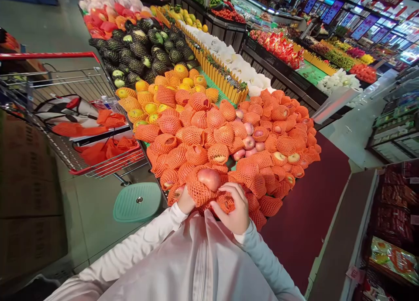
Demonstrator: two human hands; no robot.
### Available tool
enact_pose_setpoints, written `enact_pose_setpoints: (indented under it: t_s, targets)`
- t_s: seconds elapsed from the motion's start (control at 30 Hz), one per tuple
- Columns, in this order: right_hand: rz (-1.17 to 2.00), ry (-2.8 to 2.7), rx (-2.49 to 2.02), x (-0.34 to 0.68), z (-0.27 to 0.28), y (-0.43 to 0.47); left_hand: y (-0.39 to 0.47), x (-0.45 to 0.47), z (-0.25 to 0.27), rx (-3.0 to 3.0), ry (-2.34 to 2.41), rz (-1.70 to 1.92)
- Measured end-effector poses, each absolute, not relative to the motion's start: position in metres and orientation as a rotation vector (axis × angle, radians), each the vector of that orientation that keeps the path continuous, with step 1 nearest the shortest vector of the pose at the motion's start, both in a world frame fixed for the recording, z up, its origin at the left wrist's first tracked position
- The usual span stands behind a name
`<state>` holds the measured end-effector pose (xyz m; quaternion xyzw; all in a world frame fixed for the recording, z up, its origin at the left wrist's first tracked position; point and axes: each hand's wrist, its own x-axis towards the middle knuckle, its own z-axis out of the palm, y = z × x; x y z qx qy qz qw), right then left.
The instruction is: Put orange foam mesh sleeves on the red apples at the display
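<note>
A red apple sits in an orange foam net, its bare top showing through the net's opening. My left hand is closed around the netted apple from the left, most of its fingers hidden beneath the net. On the other side is my right hand, thumb and curved fingers apart, fingertips beside the apple at the net's right edge. Both hands are at the near edge of a large pile of netted apples. Several bare apples lie in the middle of the pile.
A shopping cart with bags and orange nets stands left of the display. Below it is a green stool. Yellow netted fruit and dark-netted fruit lie farther back. A yellow fence divider runs behind; packaged-goods shelves are at right.
</note>
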<state>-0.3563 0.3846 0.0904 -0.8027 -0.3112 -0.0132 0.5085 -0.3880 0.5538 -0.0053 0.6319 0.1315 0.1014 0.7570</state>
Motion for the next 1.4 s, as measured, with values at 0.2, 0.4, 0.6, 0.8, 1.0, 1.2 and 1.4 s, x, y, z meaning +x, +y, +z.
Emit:
enact_pose_setpoints:
  t_s: [0.2, 0.4, 0.6, 0.8, 1.0, 1.2, 1.4]
  targets:
    - [0.054, -0.865, -2.033, -0.353, 0.073, 0.388, 0.557, -0.386, 0.003, 1.407, 0.376, 0.259]
    - [0.266, -0.897, -1.839, -0.343, 0.08, 0.375, 0.56, -0.383, 0.006, 1.402, 0.297, 0.115]
    - [0.376, -0.431, -1.49, -0.327, 0.063, 0.363, 0.563, -0.385, 0.0, 1.355, 0.225, 0.044]
    - [0.412, -0.459, -1.431, -0.329, 0.06, 0.366, 0.557, -0.389, 0.021, 1.507, -0.003, 0.012]
    - [0.226, -0.32, -1.697, -0.348, 0.048, 0.385, 0.552, -0.395, 0.042, 2.199, 0.126, 0.096]
    - [0.089, -0.396, -1.794, -0.357, 0.046, 0.386, 0.557, -0.393, 0.044, 2.591, 0.157, 0.04]
    - [-0.148, -0.54, -1.978, -0.355, 0.058, 0.378, 0.555, -0.396, 0.046, 2.561, 0.257, 0.094]
